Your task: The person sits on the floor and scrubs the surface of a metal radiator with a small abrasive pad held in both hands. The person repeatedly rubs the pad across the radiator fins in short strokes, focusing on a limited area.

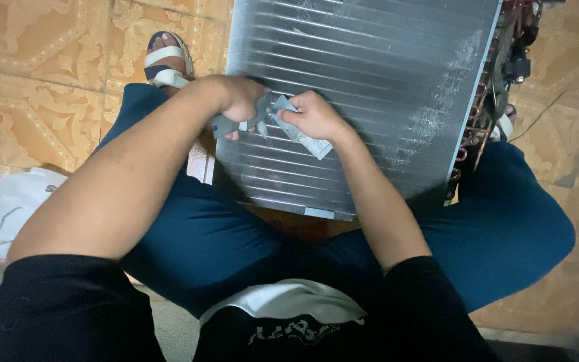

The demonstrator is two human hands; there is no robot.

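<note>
Surveying, left to right:
White bag (pixel 5 208): lies on the patterned tile floor (pixel 41 80) at the left edge of the frame, well apart from the work.
Sandalled foot (pixel 167 60): upper left, just beside the left edge of the coil panel.
Left hand (pixel 239 100): centre of the frame, closed in a fist around the grey handle of a small tool (pixel 246 121); the fist rests on the panel's left margin.
Small tool: its long axis runs roughly level across the frame, handle end toward lower left, working end toward the right hand; the tip is hidden where the hands meet.
Right hand (pixel 316 115): just right of the left hand, fingers curled, pinching a pale folded cloth or sheet (pixel 306 137) against the fins; which it is cannot be told.
Pale piece: lies slantwise, upper left to lower right, flat on the panel.
Finned coil panel (pixel 370 87): grey metal, fills the upper centre, propped on the person's lap between the knees; its long axis runs from the bottom centre up toward the top of the frame, slightly tilted right; fin rows run crosswise.
Panel surface: whitish scuffed patches toward its right side.
Copper tube bends (pixel 484 121): stacked down the panel's right edge, upper right of the frame.
Thin cable (pixel 557 104): trails over the floor at far right.
Obstruction: both forearms cross the lower panel and cover part of its left side.
</note>
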